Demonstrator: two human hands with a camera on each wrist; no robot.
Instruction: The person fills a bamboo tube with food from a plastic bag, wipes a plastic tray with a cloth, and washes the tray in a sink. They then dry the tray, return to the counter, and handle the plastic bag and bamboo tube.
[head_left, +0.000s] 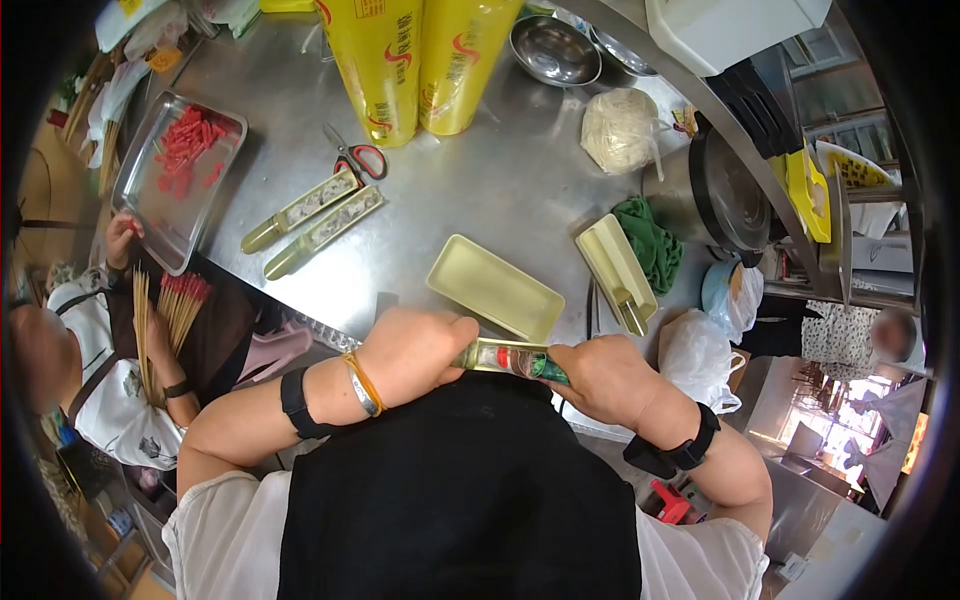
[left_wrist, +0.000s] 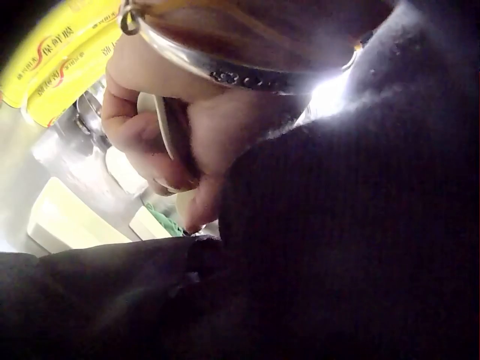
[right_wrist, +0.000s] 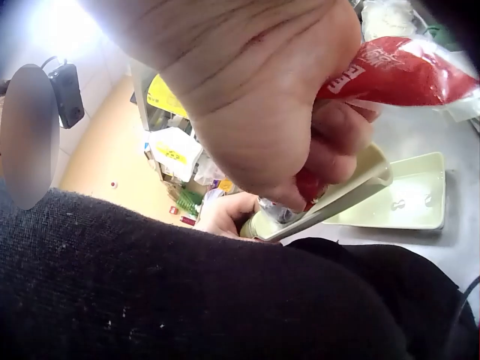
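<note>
"What sort of place is being shown?"

"A kitchen is being shown, and a commercial one is being suggested."

"By what is that being suggested?"

"A broad metal worktop (head_left: 480, 190) is being used, and red pieces (head_left: 185, 140), apparently food, are being held in a metal tray (head_left: 175, 238). A steel bowl (head_left: 555, 50) and a large dark-lidded pot (head_left: 675, 190) are being kept there too."

"Is more than one person being seen?"

"Yes: bundles of thin sticks (head_left: 180, 305) are being held by an aproned second person (head_left: 115, 400)."
</note>
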